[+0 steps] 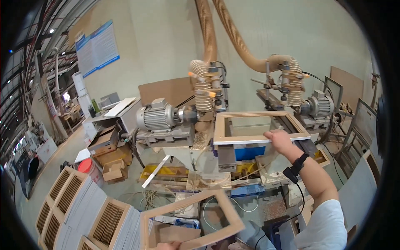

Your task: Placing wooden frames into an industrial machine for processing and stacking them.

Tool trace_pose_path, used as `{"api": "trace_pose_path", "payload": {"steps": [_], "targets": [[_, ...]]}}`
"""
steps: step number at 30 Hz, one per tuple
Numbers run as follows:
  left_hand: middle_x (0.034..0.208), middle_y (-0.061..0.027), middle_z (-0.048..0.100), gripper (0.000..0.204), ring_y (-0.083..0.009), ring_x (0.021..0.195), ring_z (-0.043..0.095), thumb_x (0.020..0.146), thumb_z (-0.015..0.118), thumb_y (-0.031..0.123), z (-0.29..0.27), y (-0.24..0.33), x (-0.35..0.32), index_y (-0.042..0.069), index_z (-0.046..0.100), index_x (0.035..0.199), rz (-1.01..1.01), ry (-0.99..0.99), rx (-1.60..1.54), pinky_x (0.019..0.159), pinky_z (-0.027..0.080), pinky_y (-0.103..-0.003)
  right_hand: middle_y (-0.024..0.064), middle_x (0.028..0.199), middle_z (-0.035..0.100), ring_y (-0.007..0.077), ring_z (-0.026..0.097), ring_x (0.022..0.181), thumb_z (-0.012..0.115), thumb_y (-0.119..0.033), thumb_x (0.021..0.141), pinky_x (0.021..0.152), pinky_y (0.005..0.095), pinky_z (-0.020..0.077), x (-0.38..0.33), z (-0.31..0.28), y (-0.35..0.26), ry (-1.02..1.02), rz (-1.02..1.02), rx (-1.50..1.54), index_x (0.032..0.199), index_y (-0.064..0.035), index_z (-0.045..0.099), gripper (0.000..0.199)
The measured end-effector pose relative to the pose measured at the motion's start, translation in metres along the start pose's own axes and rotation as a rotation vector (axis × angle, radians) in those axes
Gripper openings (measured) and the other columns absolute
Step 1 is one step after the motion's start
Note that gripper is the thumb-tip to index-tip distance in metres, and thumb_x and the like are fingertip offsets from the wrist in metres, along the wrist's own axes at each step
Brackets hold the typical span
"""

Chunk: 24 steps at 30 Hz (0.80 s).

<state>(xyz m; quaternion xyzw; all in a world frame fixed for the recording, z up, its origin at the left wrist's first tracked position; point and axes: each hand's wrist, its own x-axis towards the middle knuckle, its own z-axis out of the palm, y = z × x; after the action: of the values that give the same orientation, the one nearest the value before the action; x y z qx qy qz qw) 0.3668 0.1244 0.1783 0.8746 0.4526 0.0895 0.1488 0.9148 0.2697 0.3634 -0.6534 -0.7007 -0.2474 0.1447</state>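
A rectangular wooden frame (243, 139) with a pale front edge lies across the bed of a two-motor woodworking machine (156, 116). My right hand (280, 141) is closed over its front rail, right of the middle, and the arm reaches in from the right. A second wooden frame (230, 211) is tilted at the lower middle, nearer to me. At its lower rail is my left hand (168, 246), closed on it, though the picture's bottom edge cuts off most of that hand. Both frames have open centres.
Stacked wooden frames (93, 204) stand at the lower left. Behind them are a red-lidded bucket (86, 166) and cardboard boxes (115, 170). Ribbed hoses (207, 33) drop to the machine. Metal frames (361, 125) lean on the right. A black cable (303, 200) hangs from my right wrist.
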Motion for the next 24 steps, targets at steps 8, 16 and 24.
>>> {"api": "trace_pose_path", "payload": {"steps": [8, 16, 24], "targets": [[0.078, -0.0175, 0.064, 0.048, -0.0331, 0.066, 0.062, 0.069, 0.076, 0.031, 0.020, -0.061, -0.070, 0.008, 0.062, 0.109, -0.527, 0.182, -0.154, 0.061, 0.050, -0.041, 0.0099, 0.090, 0.065, 0.0294, 0.060, 0.089, 0.047, -0.009, 0.079, 0.076, 0.0409, 0.0442, 0.035, 0.050, 0.028, -0.012, 0.050, 0.014, 0.101, -0.0153, 0.063, 0.028], [0.071, -0.0158, 0.063, 0.049, -0.0360, 0.067, 0.061, 0.073, 0.064, 0.054, -0.004, -0.153, -0.055, 0.006, 0.060, 0.079, -0.622, 0.414, 0.119, 0.060, 0.050, -0.045, 0.0135, 0.128, 0.049, 0.0346, 0.046, 0.118, 0.072, 0.008, 0.057, 0.096, 0.0415, 0.0392, 0.029, 0.044, 0.036, 0.189, -0.052, -0.067, 0.129, -0.0119, 0.047, 0.079], [0.073, -0.0213, 0.064, 0.062, -0.0375, 0.072, 0.063, 0.075, 0.055, 0.065, 0.002, -0.280, -0.074, 0.003, 0.063, 0.083, -0.953, 0.432, 0.171, 0.062, 0.050, -0.045, 0.0165, 0.134, 0.043, 0.0340, 0.042, 0.124, 0.077, -0.012, 0.068, 0.099, 0.0431, 0.0392, -0.101, 0.029, -0.111, 0.032, 0.052, -0.154, 0.131, -0.0068, 0.040, 0.073]]}}
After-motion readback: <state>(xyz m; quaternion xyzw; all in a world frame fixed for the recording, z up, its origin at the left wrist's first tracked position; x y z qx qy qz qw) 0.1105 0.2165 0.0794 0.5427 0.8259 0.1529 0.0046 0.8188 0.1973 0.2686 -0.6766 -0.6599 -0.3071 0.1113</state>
